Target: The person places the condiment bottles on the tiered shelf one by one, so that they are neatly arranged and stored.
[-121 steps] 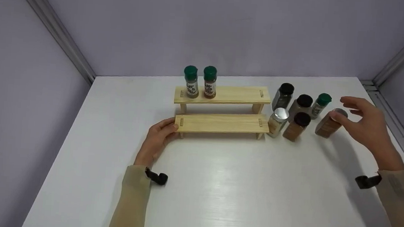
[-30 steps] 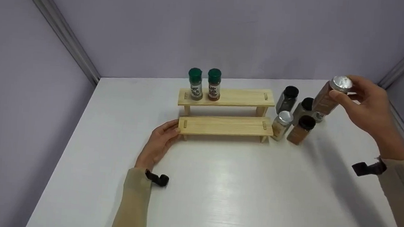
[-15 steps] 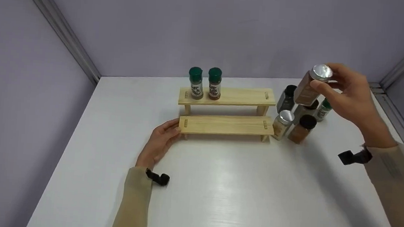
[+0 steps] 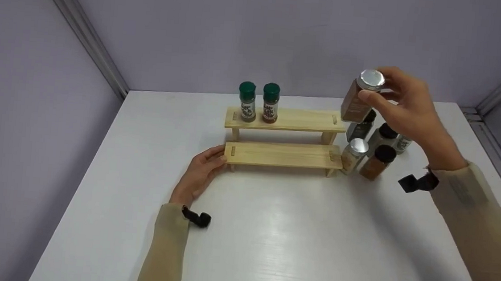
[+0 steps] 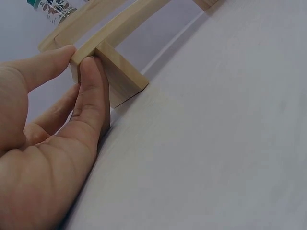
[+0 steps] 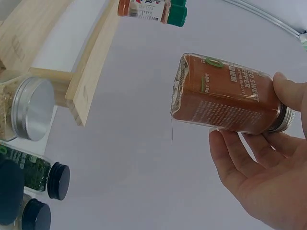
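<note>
My right hand (image 4: 409, 106) grips a square glass spice jar (image 6: 225, 93) of reddish-brown powder, near its silver lid. In the head view this jar is held in the air, just above the right end of the upper wooden shelf (image 4: 308, 119). My left hand (image 4: 199, 172) pinches the left end of the lower wooden shelf (image 4: 280, 155), thumb on top and fingers underneath, as the left wrist view (image 5: 86, 91) fingers show. Two green-capped spice jars (image 4: 248, 102) stand upright on the upper shelf's left part.
Right of the shelves several spice jars stand close together: a silver-lidded jar (image 4: 353, 156), a black-lidded brown jar (image 4: 376, 164), a dark jar (image 4: 358, 130) partly hidden by the held jar, and others behind. The white table (image 4: 265, 231) meets pale walls (image 4: 187, 33).
My right hand has picked up the silver-lidded brown jar from the table's right side and carried it up and left over the other jars. My left hand keeps its hold on the lower shelf.
</note>
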Motion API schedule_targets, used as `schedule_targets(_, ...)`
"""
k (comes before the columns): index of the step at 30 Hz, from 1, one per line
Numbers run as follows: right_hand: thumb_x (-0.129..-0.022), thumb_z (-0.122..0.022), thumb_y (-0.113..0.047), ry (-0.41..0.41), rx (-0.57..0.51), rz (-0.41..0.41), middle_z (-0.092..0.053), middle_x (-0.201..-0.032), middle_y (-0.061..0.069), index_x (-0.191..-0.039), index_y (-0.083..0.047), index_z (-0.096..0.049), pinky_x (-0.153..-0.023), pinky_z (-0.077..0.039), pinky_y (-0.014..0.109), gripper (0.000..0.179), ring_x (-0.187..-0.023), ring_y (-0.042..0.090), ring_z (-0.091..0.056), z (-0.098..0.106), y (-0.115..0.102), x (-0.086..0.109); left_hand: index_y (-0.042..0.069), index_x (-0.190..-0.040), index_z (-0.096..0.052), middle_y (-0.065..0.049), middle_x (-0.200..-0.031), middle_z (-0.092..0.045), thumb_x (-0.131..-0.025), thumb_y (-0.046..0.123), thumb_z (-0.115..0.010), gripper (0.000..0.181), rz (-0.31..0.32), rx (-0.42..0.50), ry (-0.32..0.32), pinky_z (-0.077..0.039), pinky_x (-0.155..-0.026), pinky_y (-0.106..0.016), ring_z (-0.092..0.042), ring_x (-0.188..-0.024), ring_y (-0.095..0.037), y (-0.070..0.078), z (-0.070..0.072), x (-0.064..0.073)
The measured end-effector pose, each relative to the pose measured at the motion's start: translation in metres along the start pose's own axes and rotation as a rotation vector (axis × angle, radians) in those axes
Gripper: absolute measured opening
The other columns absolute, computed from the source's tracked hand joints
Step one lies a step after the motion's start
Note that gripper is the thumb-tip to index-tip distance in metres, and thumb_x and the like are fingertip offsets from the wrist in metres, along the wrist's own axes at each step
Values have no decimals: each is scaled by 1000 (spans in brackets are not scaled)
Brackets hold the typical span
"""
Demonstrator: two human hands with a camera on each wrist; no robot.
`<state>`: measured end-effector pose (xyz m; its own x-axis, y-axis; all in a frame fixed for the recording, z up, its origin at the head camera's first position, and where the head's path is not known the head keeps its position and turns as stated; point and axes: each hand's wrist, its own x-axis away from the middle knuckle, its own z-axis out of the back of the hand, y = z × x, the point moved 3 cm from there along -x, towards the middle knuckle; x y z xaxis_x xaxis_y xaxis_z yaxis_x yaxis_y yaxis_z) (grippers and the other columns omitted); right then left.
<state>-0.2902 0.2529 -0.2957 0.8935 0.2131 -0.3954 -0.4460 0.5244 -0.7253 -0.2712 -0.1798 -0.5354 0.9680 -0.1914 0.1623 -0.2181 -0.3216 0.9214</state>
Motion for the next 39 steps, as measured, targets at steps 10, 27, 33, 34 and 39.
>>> schedule_targets(10,-103,-75,-25,-66,-40,16,-70,-124,4,-138,-6,-67,-103,-59,27,41,-122,15,-68,-29,-7,-23,1,-158,-47,-16,-159,-50,-109,4,-62,52,-16,-1,-13,-54,-110,-26,-57,-139,-22,0,0,1)
schedule_targets(27,-106,-71,-21,-153,-44,29,-67,-130,17,-143,-2,-61,-112,-55,51,43,-126,34,-65,-75,5,-44,2,-155,-51,-16,-156,-54,-108,5,-64,50,-15,-3,-14,-55,-108,-27,-59,-137,-23,1,1,0)
schedule_targets(33,-106,-71,-21,-150,-56,22,-67,-130,18,-144,-3,-61,-110,-56,49,44,-127,37,-66,-86,14,-43,2,-157,-49,-16,-157,-52,-108,6,-65,52,-7,-7,-16,-53,-111,-28,-58,-138,-23,0,0,0)
schedule_targets(34,-106,-71,-22,-151,-62,22,-67,-130,18,-144,-3,-61,-109,-57,49,44,-127,37,-66,-88,15,-44,2,-157,-48,-16,-158,-51,-108,6,-65,52,-4,-10,-11,-53,-111,-27,-58,-138,-22,0,0,0)
schedule_targets(39,-106,-72,-23,-159,-86,7,-68,-131,16,-143,-4,-61,-109,-57,51,44,-128,37,-67,-98,22,-45,1,-158,-47,-17,-157,-50,-108,4,-63,53,4,-3,11,-54,-108,-26,-58,-136,-22,0,0,0)
